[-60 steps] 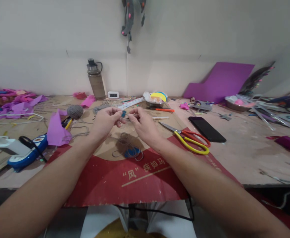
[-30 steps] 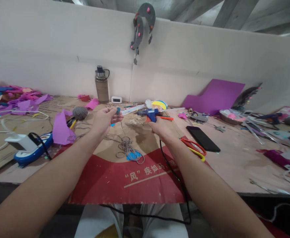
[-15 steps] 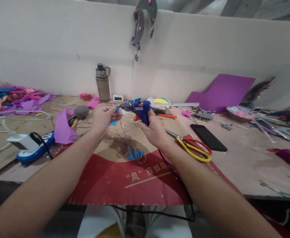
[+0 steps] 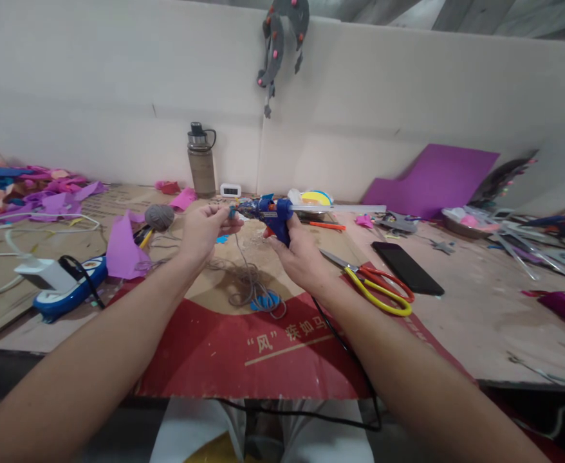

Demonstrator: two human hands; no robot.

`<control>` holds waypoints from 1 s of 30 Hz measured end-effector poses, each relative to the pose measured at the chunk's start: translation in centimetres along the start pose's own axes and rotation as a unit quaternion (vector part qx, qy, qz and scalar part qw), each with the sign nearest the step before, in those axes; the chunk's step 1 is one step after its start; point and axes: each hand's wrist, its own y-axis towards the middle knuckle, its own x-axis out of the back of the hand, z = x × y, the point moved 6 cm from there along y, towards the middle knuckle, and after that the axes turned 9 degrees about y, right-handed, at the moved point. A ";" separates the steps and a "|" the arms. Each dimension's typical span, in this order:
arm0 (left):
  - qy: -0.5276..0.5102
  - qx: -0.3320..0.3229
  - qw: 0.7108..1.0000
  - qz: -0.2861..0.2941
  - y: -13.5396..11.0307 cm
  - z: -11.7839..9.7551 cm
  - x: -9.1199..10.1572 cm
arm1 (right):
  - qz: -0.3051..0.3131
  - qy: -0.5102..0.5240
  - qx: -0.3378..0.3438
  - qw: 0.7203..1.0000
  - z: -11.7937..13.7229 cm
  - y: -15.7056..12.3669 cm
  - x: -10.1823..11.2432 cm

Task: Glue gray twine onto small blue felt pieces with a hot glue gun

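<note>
My right hand (image 4: 302, 254) is wrapped round the handle of a blue hot glue gun (image 4: 278, 222), with a long clear glue stick (image 4: 340, 209) protruding from its back. The gun lies level, its nozzle pointing left at my left hand (image 4: 205, 231). Between the closed fingertips of that hand is a small blue piece (image 4: 233, 211), right by the nozzle; whether they touch I cannot tell. Grey yarn (image 4: 248, 273) hangs from these fingers to a loose tangle, partly over a blue disc (image 4: 264, 300) on the cardboard (image 4: 205, 347).
Scissors (image 4: 379, 289) with red and yellow handles and a black phone (image 4: 407, 267) lie right of my right hand. A blue power strip (image 4: 70, 289), purple felt (image 4: 125, 247) and a yarn ball (image 4: 159, 217) are leftward. A bottle (image 4: 201, 164) stands by the wall.
The glue stick's rear end has dipped slightly as the gun tilted a little. My left hand, with the blue piece, has shifted slightly right. Both hands keep their grip.
</note>
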 end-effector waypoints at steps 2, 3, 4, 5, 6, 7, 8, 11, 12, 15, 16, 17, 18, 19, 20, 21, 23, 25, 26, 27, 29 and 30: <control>0.002 0.002 1.000 -0.003 -0.1 -0.1 0.0 | 0.003 -0.002 -0.002 1.000 0.0 0.0 -0.1; 0.004 0.005 1.000 -0.004 -0.1 -0.2 -0.1 | 0.002 -0.005 -0.003 1.000 0.0 0.0 0.0; 0.005 0.007 1.000 -0.005 -0.1 -0.2 -0.1 | -0.001 -0.008 -0.003 1.000 0.0 0.0 0.0; 0.007 0.010 1.000 -0.005 -0.2 -0.2 -0.2 | -0.006 -0.010 -0.003 1.000 0.1 0.0 0.1; 0.008 0.011 1.000 -0.005 -0.2 -0.1 -0.2 | -0.009 -0.010 -0.003 1.000 0.1 0.0 0.1; 0.008 0.011 1.000 -0.005 -0.1 -0.1 -0.2 | -0.010 -0.010 -0.004 1.000 0.2 0.0 0.1; 0.008 0.010 1.000 -0.003 -0.1 0.0 -0.3 | -0.009 -0.010 -0.004 1.000 0.2 0.0 0.1; 0.009 0.006 1.000 0.001 0.0 0.2 -0.3 | -0.007 -0.029 -0.001 1.000 0.2 0.0 0.1; 0.009 0.006 1.000 0.001 0.1 0.2 -0.2 | -0.007 -0.039 0.000 0.999 0.2 0.0 0.1; 0.008 0.005 1.000 0.004 0.1 0.2 -0.2 | -0.008 -0.063 -0.004 0.998 0.2 0.0 0.1; 0.009 0.003 1.000 0.004 0.1 0.2 -0.3 | -0.008 -0.066 -0.007 0.998 0.1 -0.1 0.1; 0.011 0.001 1.000 0.004 0.1 0.1 -0.3 | -0.008 -0.069 -0.011 0.998 0.1 -0.1 0.0; 0.012 -0.001 1.000 0.002 0.1 0.1 -0.3 | -0.008 -0.072 -0.014 0.997 0.1 -0.1 0.0; 0.012 -0.004 1.000 0.001 0.1 0.0 -0.2 | -0.009 -0.074 -0.015 0.997 0.1 -0.1 0.0; 0.012 -0.008 1.000 0.000 0.1 -0.1 -0.2 | -0.010 -0.076 -0.016 0.997 0.1 -0.1 0.0; 0.011 -0.011 1.000 -0.001 0.1 -0.2 -0.2 | -0.010 -0.078 -0.017 0.997 0.1 -0.1 0.0; 0.007 -0.016 1.000 -0.001 0.0 -0.3 -0.2 | -0.011 -0.082 -0.018 0.996 0.1 -0.1 0.0; 0.006 -0.015 1.000 0.001 0.0 -0.2 -0.3 | -0.009 -0.084 -0.015 0.996 0.0 -0.2 0.0; 0.006 -0.014 1.000 0.002 0.0 -0.2 -0.3 | -0.007 -0.083 -0.012 0.996 0.0 -0.2 -0.1; 0.007 -0.013 1.000 0.002 0.0 -0.2 -0.3 | -0.007 -0.080 -0.008 0.997 0.0 -0.2 -0.1; 0.007 -0.009 1.000 0.004 -0.1 -0.1 -0.3 | -0.009 -0.076 0.001 0.997 0.0 -0.2 -0.1; 0.008 -0.008 1.000 0.005 0.0 -0.1 -0.3 | -0.010 -0.075 0.003 0.997 0.0 -0.2 -0.1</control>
